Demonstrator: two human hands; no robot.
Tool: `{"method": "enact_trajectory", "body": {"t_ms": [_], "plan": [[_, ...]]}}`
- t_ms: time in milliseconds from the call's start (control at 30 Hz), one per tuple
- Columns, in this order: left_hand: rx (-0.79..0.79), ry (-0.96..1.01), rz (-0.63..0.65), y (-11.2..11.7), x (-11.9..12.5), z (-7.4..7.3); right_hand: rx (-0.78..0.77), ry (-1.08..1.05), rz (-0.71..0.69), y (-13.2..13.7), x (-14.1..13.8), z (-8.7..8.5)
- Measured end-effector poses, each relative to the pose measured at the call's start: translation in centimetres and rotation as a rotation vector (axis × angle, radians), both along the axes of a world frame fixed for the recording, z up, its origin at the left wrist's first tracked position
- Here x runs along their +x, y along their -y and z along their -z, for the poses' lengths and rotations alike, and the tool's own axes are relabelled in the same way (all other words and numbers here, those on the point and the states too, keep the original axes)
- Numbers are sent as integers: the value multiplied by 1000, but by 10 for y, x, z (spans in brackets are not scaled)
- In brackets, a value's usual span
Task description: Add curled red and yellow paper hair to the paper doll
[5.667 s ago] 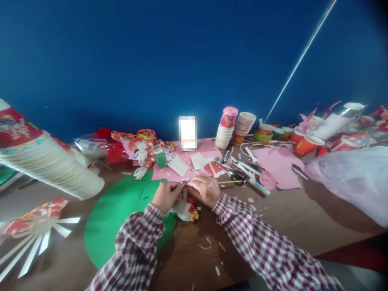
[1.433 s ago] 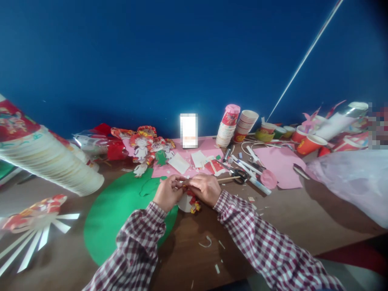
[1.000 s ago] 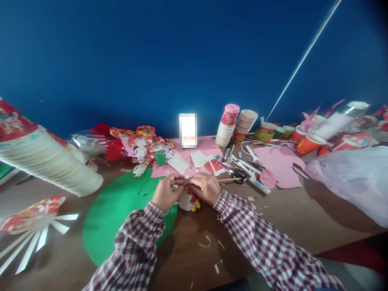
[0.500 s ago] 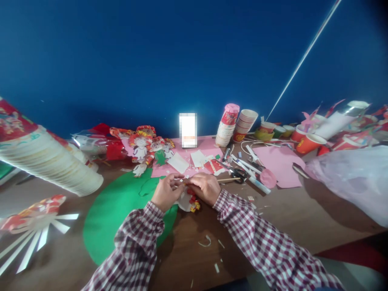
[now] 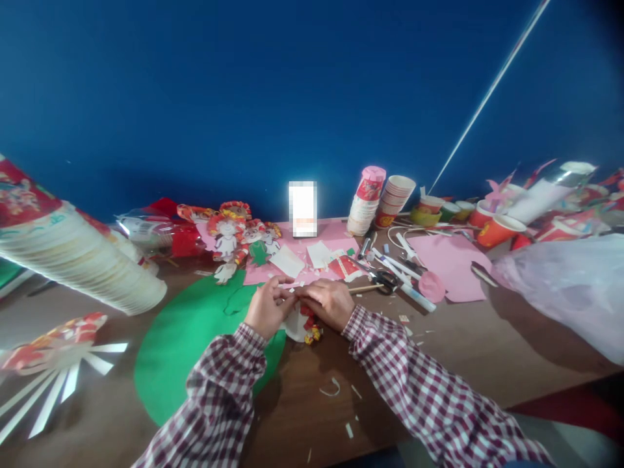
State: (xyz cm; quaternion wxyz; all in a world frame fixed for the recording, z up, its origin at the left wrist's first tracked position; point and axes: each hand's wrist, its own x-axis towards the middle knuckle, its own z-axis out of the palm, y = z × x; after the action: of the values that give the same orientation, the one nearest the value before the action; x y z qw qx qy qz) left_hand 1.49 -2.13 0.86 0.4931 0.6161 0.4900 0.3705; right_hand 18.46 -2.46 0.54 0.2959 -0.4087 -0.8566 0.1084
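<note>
My left hand (image 5: 268, 307) and my right hand (image 5: 330, 302) meet above the table, their fingertips pinched close together. Under the fingers hangs a paper cutout (image 5: 295, 325), white and rounded, with red and yellow trim along its right side. Its upper part is hidden by the fingers, and any small bit held between the tips is too small to name. A large green paper sheet (image 5: 170, 364) lies below and left of my left hand. Just beyond the hands are white paper pieces (image 5: 286, 260) on a pink sheet (image 5: 258, 275).
Scissors (image 5: 386, 281), pens and a glue tube (image 5: 418, 298) lie right of my hands. Stacked paper cups (image 5: 363, 211) stand behind, with a lit phone (image 5: 303, 211). A long cup stack (image 5: 107, 266) leans at left. Paper figures (image 5: 227, 244) are piled back left; a plastic bag (image 5: 570, 286) lies right.
My fingers have shifted slightly over the paper cutout, the right fingers now stretching a little further left across its top. Everything else lies as before.
</note>
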Motion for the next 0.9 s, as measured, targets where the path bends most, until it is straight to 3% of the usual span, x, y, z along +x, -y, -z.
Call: {"method": "enact_trajectory", "body": {"t_ms": [600,900], "plan": [[61,-120,-37,0,1,7,-50,3,-62,-3,4,1],[107,-167,-41,1,2,10,-103,24,30,-1,5,1]]}}
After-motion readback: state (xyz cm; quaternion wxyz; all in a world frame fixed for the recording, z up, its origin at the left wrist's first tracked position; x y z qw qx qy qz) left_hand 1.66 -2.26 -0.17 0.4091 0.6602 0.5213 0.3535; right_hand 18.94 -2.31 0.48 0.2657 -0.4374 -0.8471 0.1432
